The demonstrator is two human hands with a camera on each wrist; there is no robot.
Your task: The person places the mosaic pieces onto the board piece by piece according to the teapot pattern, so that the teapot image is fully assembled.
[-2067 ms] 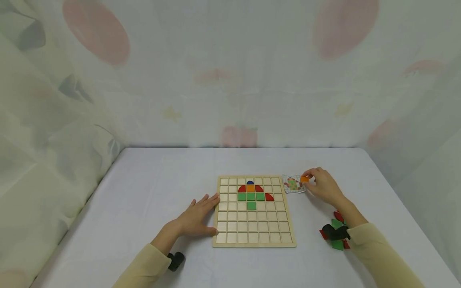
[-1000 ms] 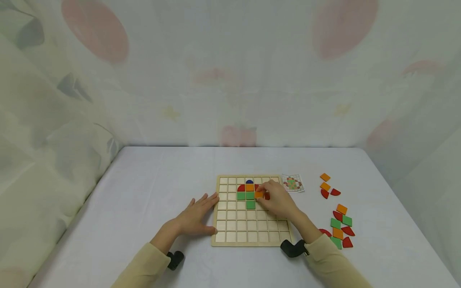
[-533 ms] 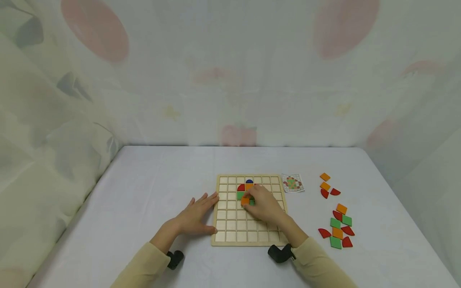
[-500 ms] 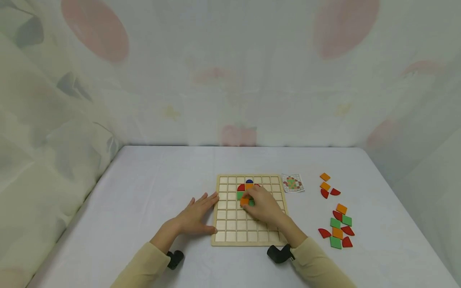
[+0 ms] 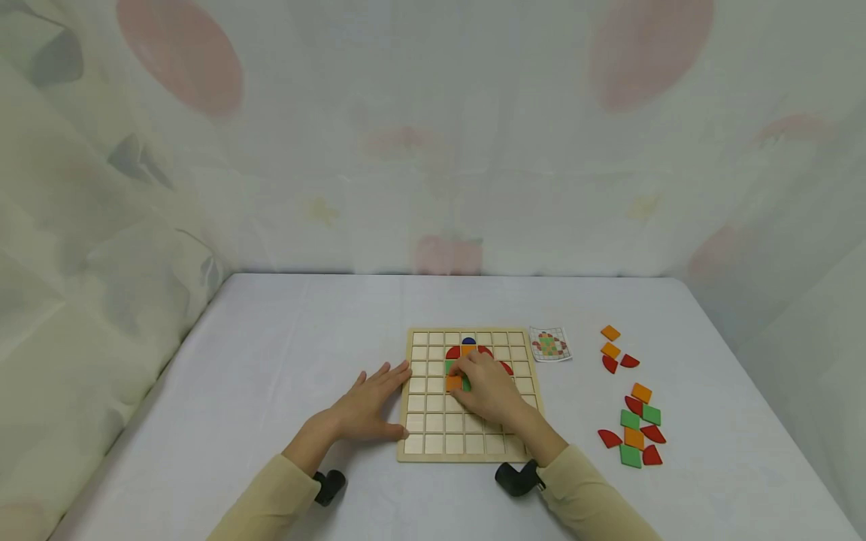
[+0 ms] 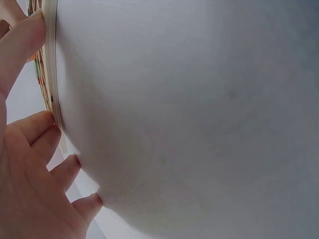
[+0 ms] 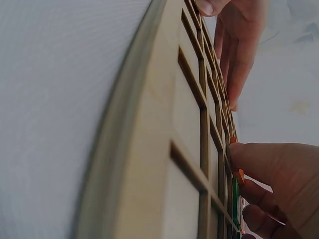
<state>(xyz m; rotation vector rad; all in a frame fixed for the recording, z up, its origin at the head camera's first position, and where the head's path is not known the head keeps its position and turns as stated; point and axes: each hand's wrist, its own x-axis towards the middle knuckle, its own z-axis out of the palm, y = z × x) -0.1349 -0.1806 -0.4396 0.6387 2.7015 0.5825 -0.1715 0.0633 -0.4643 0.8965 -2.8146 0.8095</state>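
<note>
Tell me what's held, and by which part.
The right hand pinches an orange square tile by its edges; the contact is partly hidden. The left hand holds nothing, only resting against the grid board at its left edge.

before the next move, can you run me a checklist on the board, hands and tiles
1. Left hand touching the wooden grid board at its left edge: ok.
2. Right hand pinching the orange square tile: ok.
3. Orange square tile seated flat in its cell: cannot tell, the hand partly hides it.
4. Green square tiles on the board fully visible: not ok, the right hand covers part.
5. Pattern card uncovered: ok.
6. Loose tiles clear of the board: ok.
</note>
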